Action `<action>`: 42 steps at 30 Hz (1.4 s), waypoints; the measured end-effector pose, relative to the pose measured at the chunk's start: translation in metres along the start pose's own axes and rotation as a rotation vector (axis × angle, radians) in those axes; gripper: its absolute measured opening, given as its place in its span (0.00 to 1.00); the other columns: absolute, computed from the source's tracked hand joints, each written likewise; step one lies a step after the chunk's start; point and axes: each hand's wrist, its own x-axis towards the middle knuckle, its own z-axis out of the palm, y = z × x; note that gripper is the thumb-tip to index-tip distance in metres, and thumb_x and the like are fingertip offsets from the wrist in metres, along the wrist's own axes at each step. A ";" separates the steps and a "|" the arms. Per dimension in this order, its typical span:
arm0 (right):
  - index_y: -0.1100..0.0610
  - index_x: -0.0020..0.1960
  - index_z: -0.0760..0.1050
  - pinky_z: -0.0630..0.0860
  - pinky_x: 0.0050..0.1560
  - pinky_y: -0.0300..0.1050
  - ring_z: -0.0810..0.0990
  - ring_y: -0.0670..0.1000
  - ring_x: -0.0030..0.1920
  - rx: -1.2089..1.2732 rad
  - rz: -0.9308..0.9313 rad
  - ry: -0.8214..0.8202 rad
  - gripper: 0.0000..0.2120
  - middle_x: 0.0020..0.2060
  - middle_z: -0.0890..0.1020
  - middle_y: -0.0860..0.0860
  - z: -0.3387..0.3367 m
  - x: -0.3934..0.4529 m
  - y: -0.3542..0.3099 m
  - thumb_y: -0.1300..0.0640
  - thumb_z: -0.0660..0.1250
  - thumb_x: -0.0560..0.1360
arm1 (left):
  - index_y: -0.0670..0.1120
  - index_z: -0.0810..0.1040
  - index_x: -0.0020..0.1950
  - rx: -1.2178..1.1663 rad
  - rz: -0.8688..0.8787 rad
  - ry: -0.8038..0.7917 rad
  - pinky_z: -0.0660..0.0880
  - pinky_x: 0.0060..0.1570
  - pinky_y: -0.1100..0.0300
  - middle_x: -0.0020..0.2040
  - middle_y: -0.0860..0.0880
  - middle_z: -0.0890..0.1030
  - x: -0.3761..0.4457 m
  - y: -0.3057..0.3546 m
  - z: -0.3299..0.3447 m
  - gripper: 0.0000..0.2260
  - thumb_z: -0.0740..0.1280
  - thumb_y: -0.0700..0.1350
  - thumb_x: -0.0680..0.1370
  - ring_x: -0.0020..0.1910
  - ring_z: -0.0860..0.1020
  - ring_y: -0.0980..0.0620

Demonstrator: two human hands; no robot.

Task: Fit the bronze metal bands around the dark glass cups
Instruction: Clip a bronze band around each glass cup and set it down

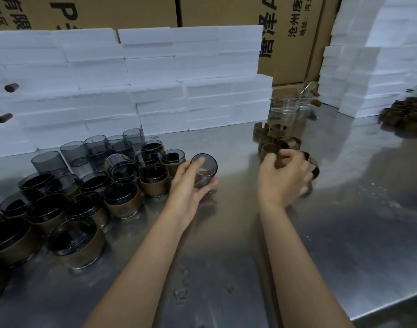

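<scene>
My left hand point(190, 185) grips a bare dark glass cup point(205, 167), tilted with its base facing me, just above the steel table point(250, 245). My right hand point(282, 175) is closed around a bronze metal band point(312, 165) at the near edge of a small pile of bronze bands point(277, 139). At the left stand several dark cups with bands fitted point(122, 200). Behind them are bare dark cups point(96, 147) without bands.
Stacked white foam blocks point(155, 79) wall off the back, with cardboard boxes point(295, 39) behind. Clear glasses point(291, 110) stand beyond the band pile. Another heap of bands point(406, 114) lies at the far right. The table's front edge point(392, 306) runs at lower right.
</scene>
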 end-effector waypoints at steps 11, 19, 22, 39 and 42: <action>0.53 0.67 0.74 0.66 0.70 0.55 0.70 0.61 0.69 -0.371 0.109 -0.192 0.18 0.65 0.79 0.58 -0.027 0.074 0.035 0.61 0.63 0.78 | 0.45 0.78 0.58 0.045 -0.012 -0.062 0.83 0.54 0.49 0.57 0.43 0.78 -0.003 0.003 0.001 0.10 0.72 0.40 0.78 0.55 0.80 0.46; 0.56 0.62 0.84 0.77 0.62 0.44 0.83 0.51 0.56 0.003 -0.131 -0.418 0.15 0.55 0.86 0.55 -0.016 0.037 0.020 0.63 0.65 0.79 | 0.46 0.82 0.58 0.059 -0.024 -0.057 0.84 0.50 0.50 0.54 0.46 0.82 -0.005 0.005 0.001 0.09 0.73 0.39 0.78 0.54 0.81 0.47; 0.56 0.59 0.85 0.79 0.35 0.39 0.79 0.44 0.30 0.060 -0.171 -0.795 0.13 0.33 0.84 0.51 -0.003 0.011 0.000 0.62 0.64 0.81 | 0.46 0.81 0.58 0.054 -0.017 -0.072 0.83 0.51 0.50 0.51 0.46 0.83 -0.008 0.007 0.001 0.13 0.75 0.46 0.75 0.49 0.83 0.49; 0.40 0.49 0.79 0.74 0.65 0.55 0.76 0.49 0.59 0.200 0.016 -0.823 0.21 0.54 0.76 0.48 0.028 -0.069 -0.017 0.31 0.55 0.70 | 0.45 0.79 0.57 0.011 -0.025 -0.105 0.81 0.45 0.57 0.52 0.44 0.83 -0.012 0.015 -0.005 0.10 0.71 0.48 0.79 0.50 0.84 0.50; 0.41 0.59 0.79 0.72 0.67 0.51 0.76 0.42 0.59 0.174 0.029 -0.869 0.33 0.58 0.78 0.45 0.034 -0.071 -0.012 0.23 0.52 0.68 | 0.47 0.79 0.59 -0.034 -0.043 -0.084 0.81 0.44 0.58 0.52 0.46 0.84 -0.011 0.017 -0.006 0.10 0.71 0.48 0.79 0.51 0.84 0.51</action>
